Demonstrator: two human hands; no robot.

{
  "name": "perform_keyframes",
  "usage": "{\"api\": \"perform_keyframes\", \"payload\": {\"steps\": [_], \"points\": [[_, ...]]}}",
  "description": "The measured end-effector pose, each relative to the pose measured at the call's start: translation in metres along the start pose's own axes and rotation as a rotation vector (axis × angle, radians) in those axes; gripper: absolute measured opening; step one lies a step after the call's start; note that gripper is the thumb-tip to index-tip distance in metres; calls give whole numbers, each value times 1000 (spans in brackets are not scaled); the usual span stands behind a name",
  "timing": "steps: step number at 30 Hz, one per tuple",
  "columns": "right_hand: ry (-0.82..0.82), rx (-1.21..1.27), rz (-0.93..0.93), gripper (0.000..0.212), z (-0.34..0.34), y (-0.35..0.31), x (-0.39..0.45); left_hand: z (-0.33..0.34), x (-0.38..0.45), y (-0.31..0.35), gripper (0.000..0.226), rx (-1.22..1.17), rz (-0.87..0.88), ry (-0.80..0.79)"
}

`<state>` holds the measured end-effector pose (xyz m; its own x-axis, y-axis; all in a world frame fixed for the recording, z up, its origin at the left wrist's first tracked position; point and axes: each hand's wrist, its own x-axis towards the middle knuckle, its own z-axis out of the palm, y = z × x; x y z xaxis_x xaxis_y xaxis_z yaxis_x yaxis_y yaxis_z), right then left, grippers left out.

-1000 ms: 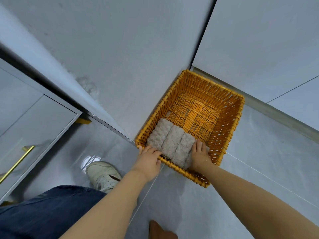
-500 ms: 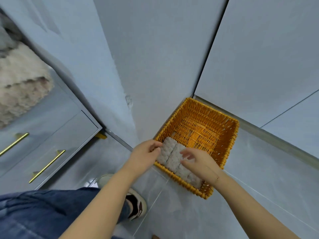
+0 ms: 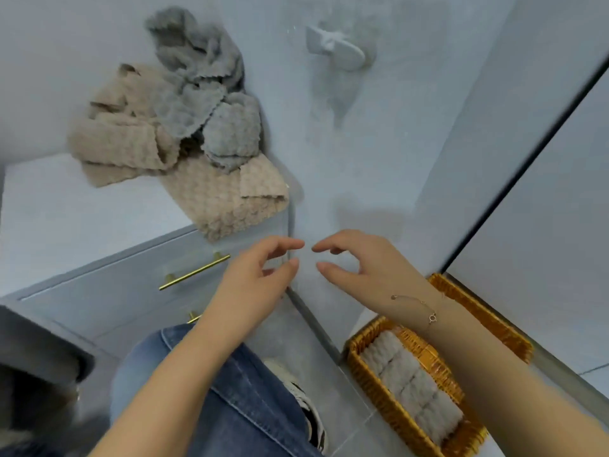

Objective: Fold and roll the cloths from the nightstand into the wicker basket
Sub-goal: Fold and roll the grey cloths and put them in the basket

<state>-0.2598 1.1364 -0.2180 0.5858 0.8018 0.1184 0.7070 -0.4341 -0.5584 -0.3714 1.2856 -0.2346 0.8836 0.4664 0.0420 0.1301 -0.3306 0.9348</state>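
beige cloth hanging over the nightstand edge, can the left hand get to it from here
Probably yes: the left hand is empty with fingers loosely curled, just below the beige cloth, and nothing lies between them; the grey cloth sits further back.

No text, label, brand, number or sign can be read anywhere in this view
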Motion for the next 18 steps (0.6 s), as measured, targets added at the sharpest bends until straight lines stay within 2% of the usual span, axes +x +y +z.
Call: {"api": "perform_keyframes", "payload": {"steps": [4, 9, 15, 18], "points": [[-11, -27, -114, 26, 3, -49, 51, -60, 2, 0, 23, -11, 34, 105], [-63, -66, -221, 24, 20, -96, 110, -133, 17, -12, 24, 99, 91, 247], [-64, -169, -256, 20, 43, -134, 188, -208, 48, -53, 22, 114, 5, 352], [-45, -230, -274, 19, 51, -144, 229, -230, 62, -68, 22, -58, -77, 397]]}}
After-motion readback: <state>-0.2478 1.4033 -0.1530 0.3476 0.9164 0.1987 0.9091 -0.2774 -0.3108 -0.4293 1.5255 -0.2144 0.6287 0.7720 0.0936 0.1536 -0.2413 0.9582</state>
